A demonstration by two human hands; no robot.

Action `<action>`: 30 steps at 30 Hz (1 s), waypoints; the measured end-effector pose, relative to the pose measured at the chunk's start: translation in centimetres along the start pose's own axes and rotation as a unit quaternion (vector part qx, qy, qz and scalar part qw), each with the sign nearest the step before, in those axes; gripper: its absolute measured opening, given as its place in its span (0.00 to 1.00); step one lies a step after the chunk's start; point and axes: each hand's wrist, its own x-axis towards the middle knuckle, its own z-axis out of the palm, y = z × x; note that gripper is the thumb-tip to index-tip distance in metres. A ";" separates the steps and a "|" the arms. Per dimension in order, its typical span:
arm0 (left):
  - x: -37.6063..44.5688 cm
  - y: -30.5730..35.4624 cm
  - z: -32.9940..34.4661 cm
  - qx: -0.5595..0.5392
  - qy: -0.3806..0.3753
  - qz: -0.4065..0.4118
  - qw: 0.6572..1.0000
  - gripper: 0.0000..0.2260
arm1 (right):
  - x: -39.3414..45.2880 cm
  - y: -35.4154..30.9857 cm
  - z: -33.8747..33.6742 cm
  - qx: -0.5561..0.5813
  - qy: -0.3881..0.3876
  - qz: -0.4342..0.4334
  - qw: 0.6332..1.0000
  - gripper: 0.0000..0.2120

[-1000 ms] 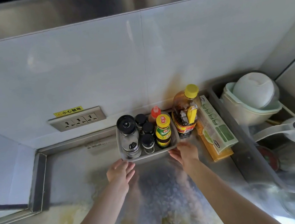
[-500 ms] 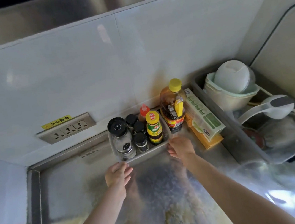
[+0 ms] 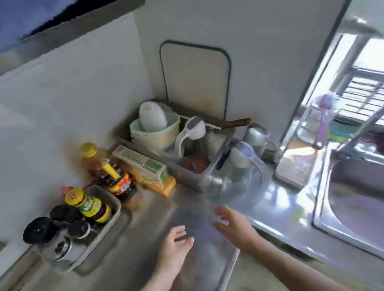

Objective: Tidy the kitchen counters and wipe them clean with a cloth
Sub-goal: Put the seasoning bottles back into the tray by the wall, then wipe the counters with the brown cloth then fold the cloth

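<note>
My left hand (image 3: 174,245) and right hand (image 3: 234,222) apart, fingers loose, holding nothing, over steel counter (image 3: 133,268). Condiment tray (image 3: 104,228) at wall, left of hands. No cloth seen.

The counter (image 3: 147,223) is brushed steel, dull and streaked, with yellowish stains near the back wall. At its back left stands a shallow grey tray (image 3: 113,218) close against the wall, holding several black-capped jars, a pepper grinder (image 3: 53,242) at its near end and a yellow-capped green-labelled bottle (image 3: 89,205). Just beside the tray's far end stands a big oil bottle (image 3: 104,168) with a yellow cap. Next to that lies a green-and-white box (image 3: 144,167) on top of an orange box (image 3: 164,187), both beside a grey dish rack (image 3: 190,177) in the corner.
</note>
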 end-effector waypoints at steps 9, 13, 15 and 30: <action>2.2 4.2 15.8 0.078 -0.115 0.048 0.989 0.13 | -3.4 13.8 -13.0 0.034 0.120 0.087 0.988 0.15; 3.1 5.1 21.9 0.107 -0.133 0.051 0.984 0.12 | -3.8 18.7 -17.3 0.048 0.150 0.095 0.983 0.14; 3.4 5.6 24.7 0.114 -0.136 0.051 0.983 0.11 | -4.3 20.8 -19.2 0.058 0.159 0.110 0.979 0.12; 2.6 11.9 42.6 0.188 -0.297 0.106 0.930 0.10 | -11.2 31.8 -29.0 0.100 0.288 0.224 0.926 0.12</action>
